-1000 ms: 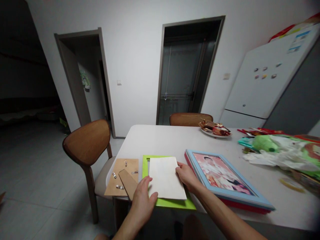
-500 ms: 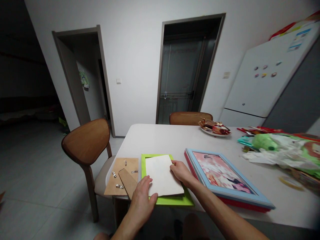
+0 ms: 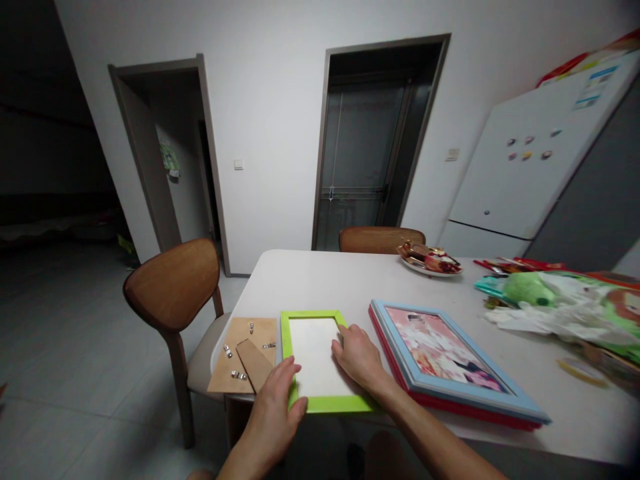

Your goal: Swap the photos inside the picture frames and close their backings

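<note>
A lime-green picture frame (image 3: 320,404) lies at the table's front edge, with a white sheet (image 3: 316,360) lying flat inside its border. My left hand (image 3: 276,403) is at the frame's lower left corner, thumb and fingers apart, holding nothing. On the right side of the sheet rests my right hand (image 3: 359,357); its fingers are bent, the index finger touches the frame's right rim and the thumb is spread over the sheet. Left of the frame lies a brown backing board (image 3: 225,363) with a stand flap (image 3: 255,363) and several small metal clips (image 3: 239,375) on it.
To the right lies a stack of frames, a light-blue one (image 3: 407,360) with a picture on top. Farther back are a plate (image 3: 430,270) and a heap of wrappings (image 3: 555,300). A tape roll (image 3: 583,372) lies near the right edge. Chairs (image 3: 175,283) stand around the table (image 3: 310,277).
The white sheet lay tilted over the green frame's border and now sits flat inside it. My right hand has let go of the sheet's edge and moved down onto it.
</note>
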### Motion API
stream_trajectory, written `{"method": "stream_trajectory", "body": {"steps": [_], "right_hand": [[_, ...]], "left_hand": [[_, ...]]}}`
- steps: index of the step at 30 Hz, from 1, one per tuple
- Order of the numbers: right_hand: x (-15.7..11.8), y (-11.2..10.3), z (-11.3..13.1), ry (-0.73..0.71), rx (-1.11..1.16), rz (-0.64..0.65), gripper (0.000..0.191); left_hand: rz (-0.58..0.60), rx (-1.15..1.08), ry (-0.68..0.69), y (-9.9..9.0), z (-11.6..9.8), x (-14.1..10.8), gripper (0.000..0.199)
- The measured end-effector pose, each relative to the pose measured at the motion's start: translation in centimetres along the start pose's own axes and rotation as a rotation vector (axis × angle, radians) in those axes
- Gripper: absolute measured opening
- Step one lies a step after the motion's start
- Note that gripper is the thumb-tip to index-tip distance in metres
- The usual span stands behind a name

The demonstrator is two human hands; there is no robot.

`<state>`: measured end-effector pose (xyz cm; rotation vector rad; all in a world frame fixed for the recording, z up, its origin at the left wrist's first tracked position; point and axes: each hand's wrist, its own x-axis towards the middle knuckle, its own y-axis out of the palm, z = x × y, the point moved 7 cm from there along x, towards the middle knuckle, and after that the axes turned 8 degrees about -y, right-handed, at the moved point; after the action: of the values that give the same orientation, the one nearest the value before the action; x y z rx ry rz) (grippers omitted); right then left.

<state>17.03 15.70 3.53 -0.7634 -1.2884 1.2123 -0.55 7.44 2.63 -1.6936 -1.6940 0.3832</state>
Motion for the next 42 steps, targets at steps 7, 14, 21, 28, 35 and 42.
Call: {"method": "stream_trajectory", "body": {"steps": [7,14,21,28,35,42], "right_hand": [[-2.1,-0.5,7.5,-0.350,0.255,0.016,0.029],[-3.5,1.0,16.1,-0.538,0.260,0.098,0.042],[-2.8,-1.2,14.5,-0.443,0.441,-0.026,0.043],[-4.4,-4.6,6.5,-0.433,0.486,-0.005,0.031],[-4.9,-3.2,1.5,-0.359,0.415,0.062,0.032],[-3.9,-1.3,2.0,-0.358,0.299,-0.006,0.033]], "left_hand": [[-0.091,0.335,-0.223,-6.7,7.4,-1.1,0.058],[-0.155,0.376,-0.300,-8.8,10.2,-0.9,0.035],[-0.302,0.287,-0.172,-9.9,6.9,-1.1,0.034],[-0.174,0.194,-0.007,-4.2,-0.4,-0.6,0.034],[0.013,0.271,-0.005,0.3,-2.3,0.6,0.022],[0.077,0.332,0.071,1.5,-2.7,0.6,0.020]]}}
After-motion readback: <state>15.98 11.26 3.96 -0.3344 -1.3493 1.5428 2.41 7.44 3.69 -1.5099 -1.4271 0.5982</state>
